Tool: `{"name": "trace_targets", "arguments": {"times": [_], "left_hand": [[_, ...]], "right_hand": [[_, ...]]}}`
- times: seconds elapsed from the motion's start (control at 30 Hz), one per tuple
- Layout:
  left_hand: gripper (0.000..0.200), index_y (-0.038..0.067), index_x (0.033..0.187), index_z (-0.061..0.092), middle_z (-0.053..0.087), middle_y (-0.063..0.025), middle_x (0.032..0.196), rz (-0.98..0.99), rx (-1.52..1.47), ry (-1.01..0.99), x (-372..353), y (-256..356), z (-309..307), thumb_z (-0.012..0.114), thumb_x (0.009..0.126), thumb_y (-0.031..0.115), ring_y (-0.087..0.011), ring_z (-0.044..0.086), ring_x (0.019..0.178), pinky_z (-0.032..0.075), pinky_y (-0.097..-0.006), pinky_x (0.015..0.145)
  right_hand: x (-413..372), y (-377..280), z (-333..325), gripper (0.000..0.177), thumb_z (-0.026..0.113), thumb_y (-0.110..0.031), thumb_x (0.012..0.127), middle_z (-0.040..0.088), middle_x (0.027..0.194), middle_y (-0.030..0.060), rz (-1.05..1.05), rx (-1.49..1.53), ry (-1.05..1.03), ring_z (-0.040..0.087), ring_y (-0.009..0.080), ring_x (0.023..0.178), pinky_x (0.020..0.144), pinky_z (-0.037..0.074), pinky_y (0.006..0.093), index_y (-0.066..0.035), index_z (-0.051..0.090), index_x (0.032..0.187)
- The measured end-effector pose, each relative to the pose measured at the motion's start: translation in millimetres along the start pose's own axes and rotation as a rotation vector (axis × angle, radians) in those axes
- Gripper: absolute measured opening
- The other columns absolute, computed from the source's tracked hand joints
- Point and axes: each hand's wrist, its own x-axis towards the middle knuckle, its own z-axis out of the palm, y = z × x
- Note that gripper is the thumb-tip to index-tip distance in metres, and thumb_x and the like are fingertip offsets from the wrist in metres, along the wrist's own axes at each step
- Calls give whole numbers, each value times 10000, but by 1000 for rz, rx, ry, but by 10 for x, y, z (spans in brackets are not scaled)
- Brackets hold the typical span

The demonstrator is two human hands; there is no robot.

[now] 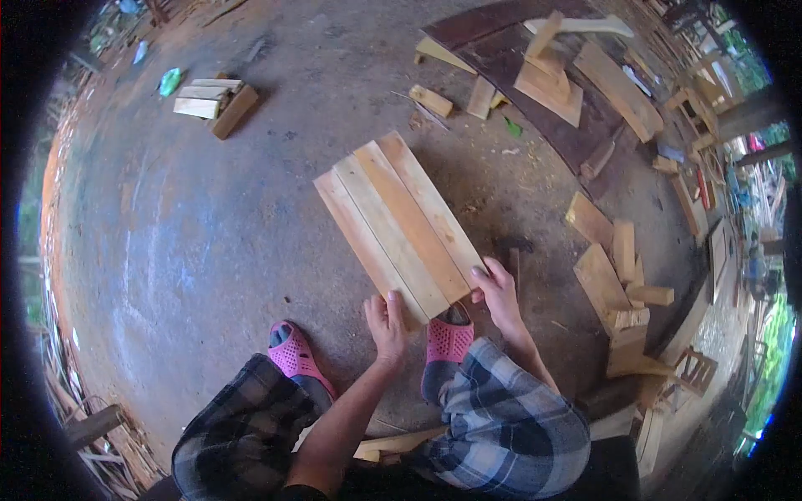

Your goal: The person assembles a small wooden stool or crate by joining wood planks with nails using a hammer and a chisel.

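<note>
A rectangular panel of several wooden slats laid side by side (399, 221) is held up in front of me, tilted with its far end toward the upper left. My left hand (387, 324) grips its near left corner, thumb on the top face. At the near right corner my right hand (497, 292) grips the edge, thumb on top and fingers curled beneath. The undersides of the panel and the fingertips below it are hidden. Past the panel's near end, a pink clog (449, 341) on my foot shows in part.
A small slatted wooden piece (209, 102) lies on the concrete floor (200, 217) at upper left. Several offcuts (603, 280) are piled on the right. A dark board (493, 42) at upper right carries more wood and a hatchet-like tool (601, 154). Another pink clog (301, 355) is at left.
</note>
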Motion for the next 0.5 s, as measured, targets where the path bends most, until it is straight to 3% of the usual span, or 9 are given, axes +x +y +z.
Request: {"name": "trace_targets", "arguments": {"times": [0.07, 0.13, 0.2, 0.27, 0.37, 0.5], "left_hand": [[349, -15, 852, 525, 440, -112, 809, 56, 5, 23, 33, 4, 12, 505, 984, 308, -226, 453, 824, 394, -357, 761], [337, 2, 863, 533, 479, -77, 813, -39, -44, 27, 90, 72, 24, 503, 990, 312, -172, 466, 806, 405, -330, 732], [322, 10, 881, 534, 504, -56, 836, -133, -188, 2, 161, 200, 13, 511, 989, 313, -145, 471, 800, 410, -311, 721], [307, 19, 900, 536, 529, -36, 860, -228, -333, -25, 238, 326, 22, 519, 989, 313, -117, 476, 795, 415, -292, 710], [268, 33, 962, 525, 556, -14, 909, -216, -364, -10, 385, 427, 43, 546, 979, 301, -89, 485, 802, 429, -272, 723], [309, 19, 1102, 508, 597, -70, 1016, -339, -462, -25, 544, 609, 54, 596, 949, 273, -150, 551, 921, 462, -307, 819]], "right_hand": [[-36, 50, 19, 382, 612, -215, 936, 637, 878, 21, 30, 106, -1, 551, 54, 627, 565, 483, 209, -24, 548, 1260], [-62, 95, 12, 364, 595, -199, 945, 631, 943, 33, 63, 304, 3, 554, 57, 650, 579, 488, 216, -28, 547, 1263], [14, 225, -77, 355, 607, -205, 939, 620, 983, 55, 91, 315, -29, 567, 86, 684, 612, 487, 231, 0, 566, 1226], [134, 313, -127, 387, 656, -233, 906, 613, 954, 62, -150, -186, 76, 569, 113, 717, 638, 479, 244, 32, 585, 1180], [301, 104, -142, 354, 668, -181, 891, 602, 907, 27, -317, -457, 8, 547, 77, 764, 687, 461, 232, 11, 576, 1173], [589, -149, -47, 405, 742, -223, 828, 609, 940, 54, -243, -324, -149, 561, 95, 829, 702, 459, 254, 43, 601, 1099]]}}
